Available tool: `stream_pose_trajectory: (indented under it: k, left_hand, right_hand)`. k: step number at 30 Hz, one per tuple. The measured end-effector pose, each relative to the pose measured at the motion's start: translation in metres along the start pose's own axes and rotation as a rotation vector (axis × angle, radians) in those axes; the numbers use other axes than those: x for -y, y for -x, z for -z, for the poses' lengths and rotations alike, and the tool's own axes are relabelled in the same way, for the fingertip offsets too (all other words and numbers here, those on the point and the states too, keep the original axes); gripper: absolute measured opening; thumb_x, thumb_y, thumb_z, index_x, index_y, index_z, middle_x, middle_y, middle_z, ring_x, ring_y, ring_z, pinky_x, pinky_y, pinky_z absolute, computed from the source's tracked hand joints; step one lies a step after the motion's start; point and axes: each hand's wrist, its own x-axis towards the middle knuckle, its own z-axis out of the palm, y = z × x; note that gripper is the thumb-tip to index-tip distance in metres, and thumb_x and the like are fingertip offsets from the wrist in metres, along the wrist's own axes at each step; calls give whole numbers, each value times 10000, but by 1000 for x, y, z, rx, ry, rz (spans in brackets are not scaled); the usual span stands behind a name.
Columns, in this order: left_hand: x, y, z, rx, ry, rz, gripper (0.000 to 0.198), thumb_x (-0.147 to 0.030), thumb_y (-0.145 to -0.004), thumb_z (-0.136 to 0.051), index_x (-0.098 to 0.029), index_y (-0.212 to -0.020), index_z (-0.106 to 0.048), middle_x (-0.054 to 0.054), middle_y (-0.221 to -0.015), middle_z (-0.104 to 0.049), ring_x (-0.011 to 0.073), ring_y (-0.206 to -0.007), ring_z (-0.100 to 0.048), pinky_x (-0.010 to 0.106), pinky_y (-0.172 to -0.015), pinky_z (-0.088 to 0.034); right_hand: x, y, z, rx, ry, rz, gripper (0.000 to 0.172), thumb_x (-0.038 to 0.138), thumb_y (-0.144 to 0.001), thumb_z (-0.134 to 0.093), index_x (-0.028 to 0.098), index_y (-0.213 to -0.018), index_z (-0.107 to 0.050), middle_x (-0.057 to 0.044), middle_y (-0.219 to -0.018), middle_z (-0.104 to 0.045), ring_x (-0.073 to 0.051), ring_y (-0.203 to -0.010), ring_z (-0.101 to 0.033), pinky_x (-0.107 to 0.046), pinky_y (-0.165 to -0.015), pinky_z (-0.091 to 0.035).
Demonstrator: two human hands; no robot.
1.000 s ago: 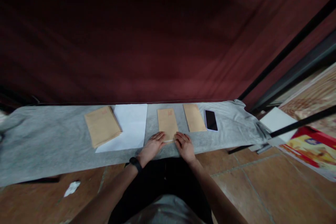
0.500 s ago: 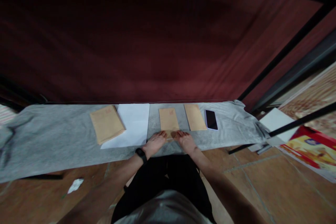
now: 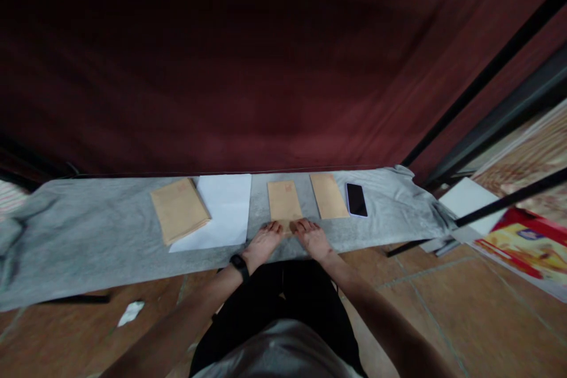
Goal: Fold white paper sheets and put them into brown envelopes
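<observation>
A brown paper envelope (image 3: 284, 199) lies lengthwise before me on the grey cloth, its near end folded like a flap. My left hand (image 3: 266, 238) is at that end's left corner, fingers bent and pressed together on the paper. At the right corner my right hand (image 3: 311, 237) grips the same end with curled fingers. The fingertips partly cover the fold, and the thumbs are hard to make out. Just right of it, a second brown envelope (image 3: 329, 196) lies flat and untouched.
To the left, a stack of brown envelopes (image 3: 179, 210) overlaps white paper sheets (image 3: 230, 209). A phone (image 3: 357, 199) lies right of the second envelope. Grey cloth (image 3: 97, 230) covers the narrow table, backed by a dark red curtain (image 3: 266, 100). A red and yellow box (image 3: 527, 248) stands at right.
The view has shifted very slightly. Both hands stay at the envelope's near end, with only slight finger movement; the other things have not moved.
</observation>
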Motion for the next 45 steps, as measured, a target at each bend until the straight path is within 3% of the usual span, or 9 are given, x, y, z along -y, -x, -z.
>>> stream_pose_trajectory:
  k: [3,7,14,18,23,29,34,41,45]
  left_hand:
    - [3,-7,-1,-29,36,10,305,-85,-908,-417,-150,-1110,-635,137,-1162,-663,251,-1152,-600,417,-1024,-451]
    - [9,-37,-7,-111,113,-6,392,-229,-996,-347,-148,-1322,-549,127,-1433,-537,230,-1371,-440,404,-1147,-343]
    - [27,-107,-18,-165,124,172,497,-343,-1005,-324,-189,-1460,-448,104,-1569,-407,252,-1473,-307,481,-1211,-210]
    - [28,-120,-21,-171,126,218,501,-326,-996,-334,-213,-1470,-449,81,-1564,-425,263,-1474,-305,518,-1207,-191]
    - [23,-99,-27,-125,133,82,510,-306,-1011,-305,-216,-1504,-399,49,-1579,-404,201,-1477,-310,452,-1226,-184]
    - [6,-45,-32,-91,154,-35,535,-365,-1029,-314,-167,-1524,-355,85,-1598,-359,192,-1484,-301,417,-1219,-244]
    - [-9,-4,-31,-163,201,6,482,-336,-1007,-415,-164,-1456,-461,95,-1526,-477,193,-1423,-414,387,-1177,-350]
    - [-16,-3,-21,-225,305,164,372,-125,-956,-441,-232,-1250,-641,35,-1332,-662,167,-1235,-600,345,-1079,-476]
    - [-18,-6,-18,-247,310,239,361,-116,-957,-441,-221,-1236,-644,51,-1293,-684,180,-1197,-629,336,-1042,-509]
  right_hand:
    - [-2,6,-7,-134,-117,-51,249,256,-1014,-474,202,-1209,-619,-95,-1201,-663,-222,-1059,-600,-370,-943,-458]
    - [-2,10,-15,-219,-193,-77,245,242,-1014,-471,210,-1205,-622,-80,-1209,-665,-216,-1074,-590,-370,-949,-443]
    - [-2,9,-16,-229,-249,-77,264,227,-1004,-468,206,-1221,-618,-80,-1211,-666,-225,-1076,-584,-375,-943,-437]
    - [-2,9,-16,-205,-287,-94,277,233,-1005,-448,221,-1228,-612,-72,-1208,-662,-220,-1075,-583,-372,-934,-443]
    - [-4,10,-19,-184,-295,-87,268,233,-993,-452,211,-1207,-612,-81,-1217,-652,-224,-1071,-582,-378,-938,-445]
    - [-7,13,-21,-174,-316,-62,307,218,-977,-466,203,-1253,-601,-95,-1278,-634,-225,-1128,-581,-382,-969,-452]
    - [-13,16,-19,-168,-374,-15,339,287,-942,-592,197,-1269,-603,-89,-1322,-627,-229,-1188,-568,-394,-1014,-443]
    - [-11,4,-17,-183,-339,-149,180,210,-982,-530,233,-1077,-682,-48,-1135,-708,-195,-1072,-631,-356,-941,-474]
    - [0,4,-15,-188,-250,-185,239,178,-992,-488,220,-1150,-663,-74,-1183,-690,-197,-1132,-611,-363,-962,-471]
